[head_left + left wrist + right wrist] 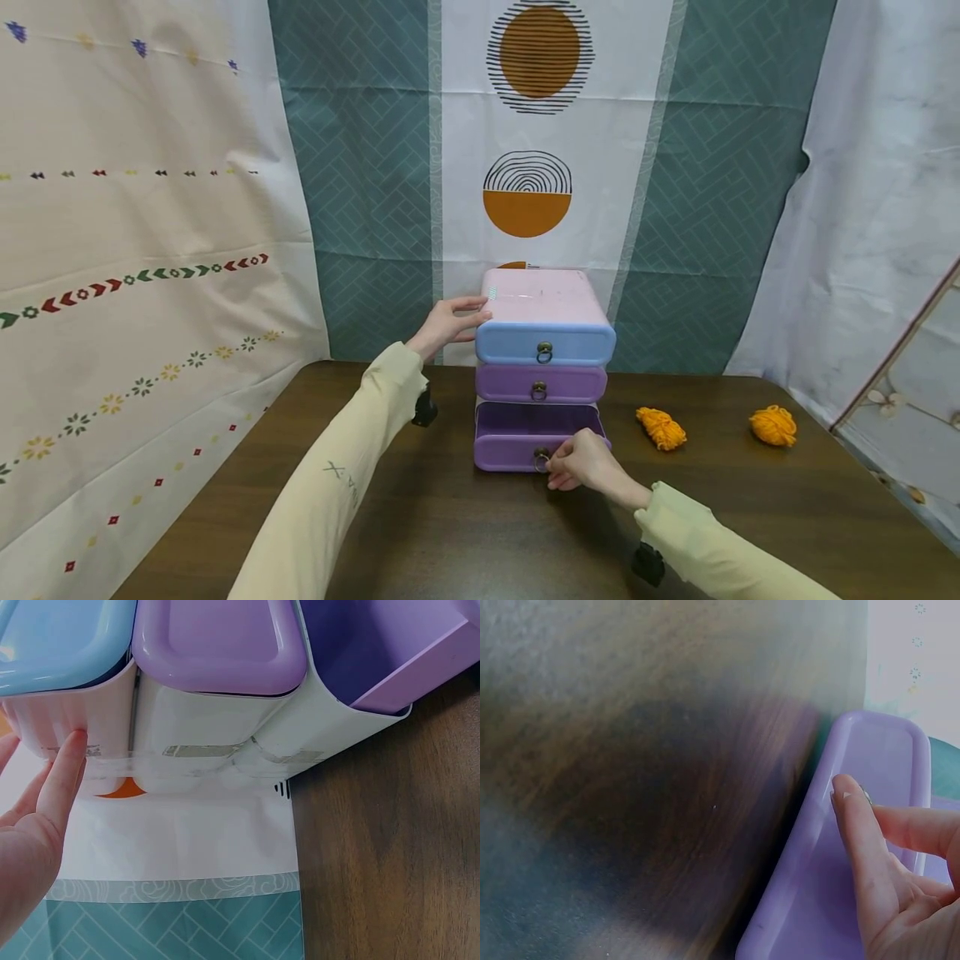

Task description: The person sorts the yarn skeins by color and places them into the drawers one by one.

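Observation:
A small three-drawer chest (543, 296) stands on the table, with a pink top, a blue upper drawer (510, 343) and a purple middle drawer (498, 383), both pushed in. Its purple bottom drawer (502, 452) is pulled out, and the part of its inside that shows holds nothing. My right hand (588, 465) pinches the ring pull (541, 461) of that drawer between thumb and fingers; in the right wrist view the fingers largely cover the ring. With straight fingers (64, 776), my left hand (448, 325) rests against the left side of the pink upper section.
Right of the chest lies a twisted bundle of orange yarn (662, 428), and farther right a rounder orange yarn ball (773, 426). A patterned curtain (367, 208) hangs close behind the brown wooden table (450, 533). White cloths hang at both sides.

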A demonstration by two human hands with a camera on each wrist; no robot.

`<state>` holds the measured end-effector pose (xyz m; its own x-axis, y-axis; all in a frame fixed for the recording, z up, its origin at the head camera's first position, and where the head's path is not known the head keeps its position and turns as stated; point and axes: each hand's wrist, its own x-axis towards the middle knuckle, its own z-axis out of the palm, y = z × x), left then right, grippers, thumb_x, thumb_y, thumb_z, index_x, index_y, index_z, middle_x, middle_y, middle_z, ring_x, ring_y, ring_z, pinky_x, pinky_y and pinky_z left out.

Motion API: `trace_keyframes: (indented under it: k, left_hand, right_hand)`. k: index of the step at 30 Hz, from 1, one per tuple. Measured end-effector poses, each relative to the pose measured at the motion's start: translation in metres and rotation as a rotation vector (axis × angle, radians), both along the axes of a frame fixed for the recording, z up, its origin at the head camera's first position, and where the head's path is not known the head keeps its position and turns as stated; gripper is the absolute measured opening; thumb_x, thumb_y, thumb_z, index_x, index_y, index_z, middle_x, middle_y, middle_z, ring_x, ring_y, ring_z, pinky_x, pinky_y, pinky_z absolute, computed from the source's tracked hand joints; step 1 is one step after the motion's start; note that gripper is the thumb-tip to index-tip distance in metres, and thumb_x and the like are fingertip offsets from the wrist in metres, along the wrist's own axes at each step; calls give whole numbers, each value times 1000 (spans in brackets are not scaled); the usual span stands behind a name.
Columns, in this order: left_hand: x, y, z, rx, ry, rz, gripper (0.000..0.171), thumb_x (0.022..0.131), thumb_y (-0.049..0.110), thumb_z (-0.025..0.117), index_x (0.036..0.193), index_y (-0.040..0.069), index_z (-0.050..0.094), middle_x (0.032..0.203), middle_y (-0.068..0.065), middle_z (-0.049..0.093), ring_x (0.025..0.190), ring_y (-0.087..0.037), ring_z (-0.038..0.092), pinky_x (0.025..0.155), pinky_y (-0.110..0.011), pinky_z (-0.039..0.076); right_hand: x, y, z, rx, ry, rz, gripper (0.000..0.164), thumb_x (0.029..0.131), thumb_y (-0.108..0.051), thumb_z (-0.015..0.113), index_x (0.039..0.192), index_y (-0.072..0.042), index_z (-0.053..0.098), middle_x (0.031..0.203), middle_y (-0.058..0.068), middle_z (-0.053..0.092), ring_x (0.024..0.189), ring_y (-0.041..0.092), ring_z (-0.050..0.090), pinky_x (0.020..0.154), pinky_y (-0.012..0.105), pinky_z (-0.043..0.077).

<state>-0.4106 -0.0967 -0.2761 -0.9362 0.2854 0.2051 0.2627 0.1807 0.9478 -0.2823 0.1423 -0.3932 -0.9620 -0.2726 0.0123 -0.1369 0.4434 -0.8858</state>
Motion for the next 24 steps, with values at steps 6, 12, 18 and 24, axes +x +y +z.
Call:
trace_keyframes:
  k: [6, 12, 18, 24]
  left_hand:
    - [1, 0, 0, 0, 2, 4, 49, 81, 27, 70, 126, 12, 55, 121, -7, 52, 101, -18, 54, 76, -32, 50]
    - [2, -1, 0, 5, 2, -1, 49, 82, 27, 69, 126, 11, 55, 121, -8, 51, 101, -19, 55, 76, -32, 50]
    - [2, -1, 0, -5, 1, -5, 50, 82, 28, 69, 127, 12, 54, 122, -8, 50, 101, -18, 55, 76, -32, 50]
    - [1, 0, -1, 1, -2, -3, 50, 82, 27, 69, 126, 11, 55, 121, -8, 51, 100, -19, 56, 76, -32, 50]
  right_hand:
    - [4, -2, 1, 4, 5, 1, 11, 82, 4, 63, 78, 14, 65, 64, 14, 63, 58, 26, 63, 53, 34, 53]
    - [5, -3, 0, 0, 10, 7, 11, 82, 5, 61, 78, 14, 65, 63, 14, 62, 57, 27, 63, 53, 35, 53]
    - [8, -2, 1, 6, 22, 21, 11, 83, 5, 61, 78, 14, 65, 63, 14, 62, 58, 28, 63, 53, 35, 53]
    - [10, 3, 4, 27, -12, 60, 15, 83, -2, 64, 78, 12, 66, 64, 14, 63, 59, 27, 64, 53, 36, 53]
